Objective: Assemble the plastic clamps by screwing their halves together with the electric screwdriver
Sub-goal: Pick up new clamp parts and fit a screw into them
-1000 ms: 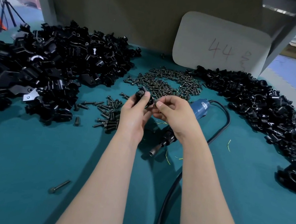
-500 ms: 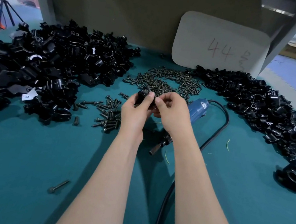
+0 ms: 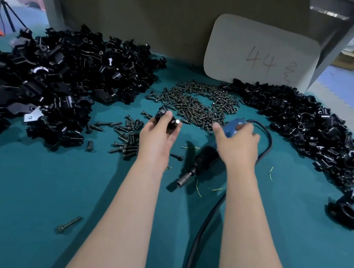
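My left hand (image 3: 160,136) grips a small black plastic clamp (image 3: 161,115) above the teal table, with a shiny screw head showing at its right side. To its right, my right hand (image 3: 237,144) lies over the blue body of the electric screwdriver (image 3: 232,127). Its fingers curl across the top and the thumb sits on the left side. The tool's black nose and bit socket (image 3: 184,180) point toward me and rest on the table. Behind both hands lies a spread of dark screws (image 3: 198,105).
A big heap of black clamp halves (image 3: 55,77) fills the left, and another heap (image 3: 308,124) the right. A few screws (image 3: 128,136) lie by my left hand, a lone one (image 3: 68,225) lies near. A black clamp (image 3: 345,212) sits far right. The cable (image 3: 198,238) runs toward me.
My right hand has left the clamp and moved right onto the screwdriver's blue body. My left hand keeps the clamp and has shifted slightly left.
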A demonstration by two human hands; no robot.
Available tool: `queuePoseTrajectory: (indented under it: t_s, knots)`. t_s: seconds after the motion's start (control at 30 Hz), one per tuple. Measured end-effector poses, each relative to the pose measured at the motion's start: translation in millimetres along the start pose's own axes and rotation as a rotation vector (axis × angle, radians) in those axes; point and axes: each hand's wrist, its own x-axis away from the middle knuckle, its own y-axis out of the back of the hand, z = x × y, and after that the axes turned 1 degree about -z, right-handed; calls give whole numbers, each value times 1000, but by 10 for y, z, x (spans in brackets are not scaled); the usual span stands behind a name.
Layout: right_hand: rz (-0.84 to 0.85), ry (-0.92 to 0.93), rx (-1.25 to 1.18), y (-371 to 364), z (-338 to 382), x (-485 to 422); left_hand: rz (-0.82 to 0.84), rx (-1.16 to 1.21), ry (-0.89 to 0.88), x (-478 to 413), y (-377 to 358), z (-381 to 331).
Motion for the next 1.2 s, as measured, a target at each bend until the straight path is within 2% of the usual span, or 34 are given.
queuePoseTrajectory:
  t_s: [0.13, 0.23, 0.3, 0.37, 0.47, 0.53, 0.67, 0.73, 0.87, 1.2]
  knots:
    - [160, -71, 79, -33, -52, -35, 33, 32, 67, -5, -2, -14]
    - [197, -142, -41, -1, -71, -117, 65, 46, 92, 11, 1, -22]
    - [204, -210, -310, 62, -129, -139, 95, 40, 94, 19, 6, -32]
    - [217, -312, -688, 148, -178, -139, 116, -8, 64, 26, -2, -24]
    - [291, -417, -1264, 234, -175, -149, 62, -190, -70, 21, -26, 10]
    - [257, -440, -1560, 217, -142, -146, -8, -418, -237, 3, -15, 30]
    - [123, -467, -1941, 62, -133, -73, -185, -1020, -627, -25, 79, 64]
    - [47, -502, -2105, -7, -176, -61, -231, -1184, -718, -17, 97, 82]
    - [-74, -505, -2181, -47, -246, -99, -231, -1393, -729, 1, 84, 119]
    - [-122, -515, -2202, -46, -257, -147, -186, -1564, -691, 14, 42, 122]
